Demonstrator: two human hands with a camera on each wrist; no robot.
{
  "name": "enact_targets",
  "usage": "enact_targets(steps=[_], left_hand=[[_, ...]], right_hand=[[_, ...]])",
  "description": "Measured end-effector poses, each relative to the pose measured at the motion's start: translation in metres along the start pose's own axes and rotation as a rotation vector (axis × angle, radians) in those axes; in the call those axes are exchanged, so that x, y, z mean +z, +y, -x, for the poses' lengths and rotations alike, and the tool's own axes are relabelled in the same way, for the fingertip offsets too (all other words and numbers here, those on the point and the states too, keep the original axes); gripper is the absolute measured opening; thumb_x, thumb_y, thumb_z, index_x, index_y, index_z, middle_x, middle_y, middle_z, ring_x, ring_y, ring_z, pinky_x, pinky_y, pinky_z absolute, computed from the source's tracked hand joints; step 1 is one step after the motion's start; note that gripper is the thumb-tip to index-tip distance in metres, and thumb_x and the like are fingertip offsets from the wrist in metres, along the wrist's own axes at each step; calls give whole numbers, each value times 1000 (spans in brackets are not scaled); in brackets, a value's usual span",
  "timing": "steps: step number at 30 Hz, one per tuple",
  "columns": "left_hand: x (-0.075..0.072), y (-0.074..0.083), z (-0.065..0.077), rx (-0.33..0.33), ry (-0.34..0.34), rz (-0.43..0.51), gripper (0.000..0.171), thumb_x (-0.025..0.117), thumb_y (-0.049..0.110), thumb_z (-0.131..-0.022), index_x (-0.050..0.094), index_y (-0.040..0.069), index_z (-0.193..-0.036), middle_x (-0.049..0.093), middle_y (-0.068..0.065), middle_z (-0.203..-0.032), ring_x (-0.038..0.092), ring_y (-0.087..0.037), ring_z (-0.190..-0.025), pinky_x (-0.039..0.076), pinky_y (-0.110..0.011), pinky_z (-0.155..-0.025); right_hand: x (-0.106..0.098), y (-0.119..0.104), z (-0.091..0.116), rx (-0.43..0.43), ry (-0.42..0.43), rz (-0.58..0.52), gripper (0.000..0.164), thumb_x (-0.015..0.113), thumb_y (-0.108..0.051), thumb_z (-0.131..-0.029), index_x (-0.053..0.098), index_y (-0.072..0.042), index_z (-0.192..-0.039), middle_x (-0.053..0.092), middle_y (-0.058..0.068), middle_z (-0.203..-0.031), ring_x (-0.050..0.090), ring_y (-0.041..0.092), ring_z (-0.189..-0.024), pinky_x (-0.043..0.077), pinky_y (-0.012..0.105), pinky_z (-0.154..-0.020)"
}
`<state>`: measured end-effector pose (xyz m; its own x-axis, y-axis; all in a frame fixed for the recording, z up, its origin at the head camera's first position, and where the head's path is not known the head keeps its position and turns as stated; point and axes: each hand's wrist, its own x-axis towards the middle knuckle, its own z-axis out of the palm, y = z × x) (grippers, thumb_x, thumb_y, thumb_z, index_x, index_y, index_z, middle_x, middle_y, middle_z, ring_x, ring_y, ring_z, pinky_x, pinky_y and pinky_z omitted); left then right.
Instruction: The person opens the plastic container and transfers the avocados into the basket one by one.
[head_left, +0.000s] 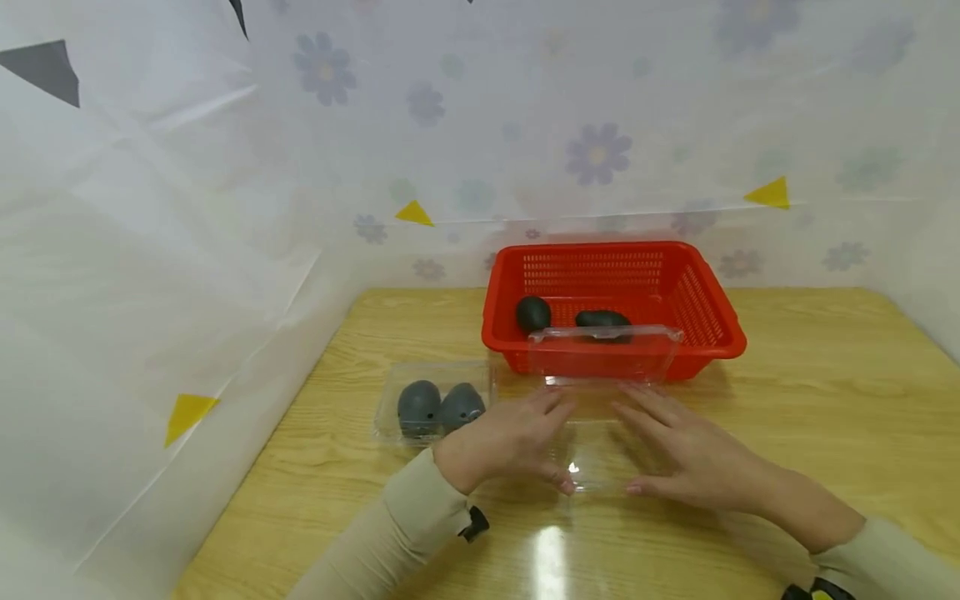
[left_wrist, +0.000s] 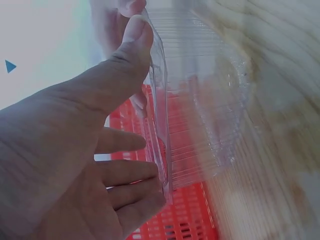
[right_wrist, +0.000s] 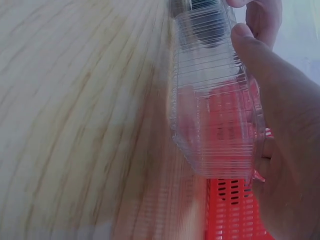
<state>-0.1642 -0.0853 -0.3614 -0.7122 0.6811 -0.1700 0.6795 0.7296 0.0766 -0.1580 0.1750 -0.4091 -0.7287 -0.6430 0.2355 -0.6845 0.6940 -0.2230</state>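
A clear plastic clamshell box stands on the table with its lid tipped up at the back. My left hand is at its left side, thumb near the front corner and fingers spread toward the back. On the right side, my right hand mirrors this, fingers reaching along the box edge. Both wrist views show thumb and fingers close against the rim, fingers mostly straight. Through the box's ribbed wall no contents show.
Left of the hands sits another clear box holding two dark grey egg-shaped things. Behind stands a red plastic basket with a dark round thing and a dark oblong one. A flower-printed sheet hangs behind the table.
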Motion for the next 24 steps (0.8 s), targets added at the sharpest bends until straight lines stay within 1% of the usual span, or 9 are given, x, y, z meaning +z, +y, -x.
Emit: enact_targets(steps=[4, 7, 11, 15, 19, 24], left_hand=[[-3, 8, -8, 15, -11, 7, 97, 52, 73, -63, 27, 17, -139, 22, -4, -148, 22, -20, -136, 31, -32, -106], [-4, 14, -14, 26, -23, -2, 97, 51, 73, -64, 25, 18, -140, 22, -4, -148, 22, -20, -136, 29, -32, -107], [-6, 22, -23, 14, -51, -6, 98, 50, 73, -64, 21, 20, -142, 19, -3, -149, 18, -20, -138, 26, -32, -108], [-7, 30, -32, 21, -48, -25, 100, 50, 74, -63, 19, 21, -142, 19, -3, -149, 18, -19, -138, 24, -31, -109], [-9, 36, -41, 41, -52, -23, 100, 50, 74, -63, 18, 21, -142, 19, -4, -149, 19, -19, -137, 23, -30, -110], [-11, 44, -51, 51, -65, -18, 100, 51, 73, -64, 17, 22, -142, 17, -3, -150, 18, -19, -138, 21, -30, -110]], right_hand=[[-5, 7, 9, 7, 8, -6, 90, 60, -66, -67, 29, -25, -141, 23, 2, -148, 29, 31, -131, 38, 51, -94], [-8, 12, 16, -2, 18, -8, 89, 62, -64, -67, 29, -25, -141, 23, 4, -148, 29, 31, -131, 39, 52, -92], [-13, 18, 26, 6, 26, -2, 89, 64, -62, -67, 30, -26, -140, 22, 3, -149, 28, 29, -132, 40, 52, -90], [-15, 24, 34, 29, 39, 7, 89, 64, -63, -66, 32, -26, -140, 22, 2, -149, 28, 26, -131, 41, 51, -89], [-19, 30, 43, 35, 54, 9, 88, 66, -62, -65, 34, -24, -139, 23, 3, -148, 26, 24, -132, 41, 51, -88], [-22, 36, 53, 55, 54, -21, 87, 69, -58, -65, 35, -24, -138, 23, 3, -148, 24, 26, -134, 39, 52, -89]])
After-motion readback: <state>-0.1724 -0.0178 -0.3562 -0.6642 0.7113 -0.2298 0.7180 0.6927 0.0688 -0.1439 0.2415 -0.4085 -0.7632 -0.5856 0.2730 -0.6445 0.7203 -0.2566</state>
